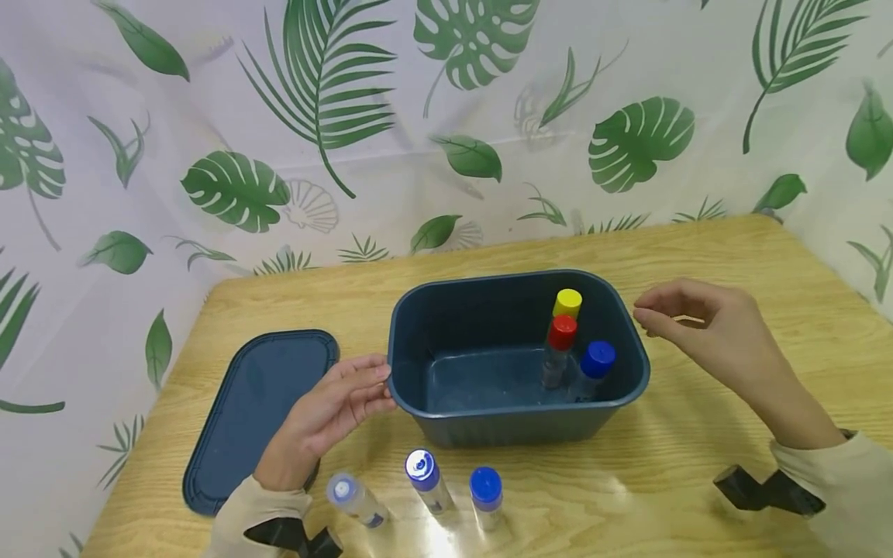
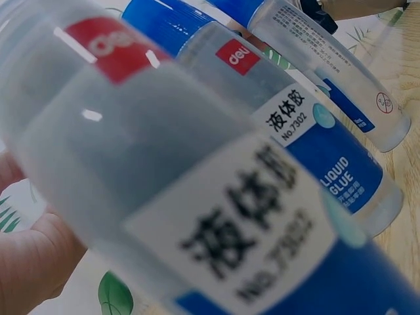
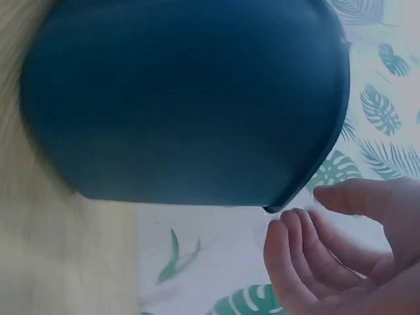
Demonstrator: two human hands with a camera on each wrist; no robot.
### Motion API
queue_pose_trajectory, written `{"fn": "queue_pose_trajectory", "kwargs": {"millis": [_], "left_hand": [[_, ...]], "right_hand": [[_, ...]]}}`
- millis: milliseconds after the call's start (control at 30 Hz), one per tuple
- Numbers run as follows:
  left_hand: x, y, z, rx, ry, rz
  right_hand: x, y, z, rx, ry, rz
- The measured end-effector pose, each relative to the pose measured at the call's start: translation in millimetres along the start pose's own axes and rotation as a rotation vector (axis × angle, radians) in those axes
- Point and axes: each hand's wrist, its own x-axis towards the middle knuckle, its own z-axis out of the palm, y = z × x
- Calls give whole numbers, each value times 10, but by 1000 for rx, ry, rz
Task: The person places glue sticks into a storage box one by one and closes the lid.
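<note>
A dark blue bin stands on the table, with a yellow-capped bottle, a red-capped bottle and a blue-capped bottle upright at its right end. My left hand touches the bin's left end with its fingertips, fingers relaxed. Beside the right rim, my right hand hovers with loosely bent fingers and nothing between them. In front of the bin stand three glue bottles: one with a pale top, a blue-capped one and another blue-capped one. Their labels read "liquid glue" in the left wrist view.
A flat dark blue lid lies left of the bin, partly behind my left forearm. The wooden table meets a white leaf-print cloth at its back and sides.
</note>
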Motion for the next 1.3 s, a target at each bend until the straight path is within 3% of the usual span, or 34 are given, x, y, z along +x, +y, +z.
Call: {"fn": "queue_pose_trajectory", "kwargs": {"millis": [67, 267, 367, 500, 567, 733, 800, 900, 1000, 1133, 1300], "left_hand": [[-2, -6, -1, 1, -2, 3], [-5, -21, -3, 4, -5, 0], [-19, -18, -8, 6, 2, -4], [-48, -9, -16, 28, 28, -4], [-69, -6, -16, 123, 90, 16], [-219, 78, 19, 602, 349, 145], [-333, 141, 34, 742, 412, 215], [-525, 198, 45, 825, 410, 298], [-724, 211, 68, 896, 368, 336], [-946, 161, 94, 946, 286, 319], [-1112, 58, 119, 944, 176, 303]], "right_hand": [[16, 56, -13, 96, -78, 47], [59, 218, -23, 525, -331, 174], [90, 286, 2, 711, -433, 188], [139, 367, 27, 856, -544, 170], [157, 400, 35, 888, -577, 169], [171, 466, 27, 954, -614, 193], [168, 489, 12, 988, -630, 197], [163, 514, -18, 1029, -653, 196], [165, 524, -26, 1057, -669, 191], [171, 528, -10, 1085, -694, 179], [178, 530, 17, 1092, -696, 174]]}}
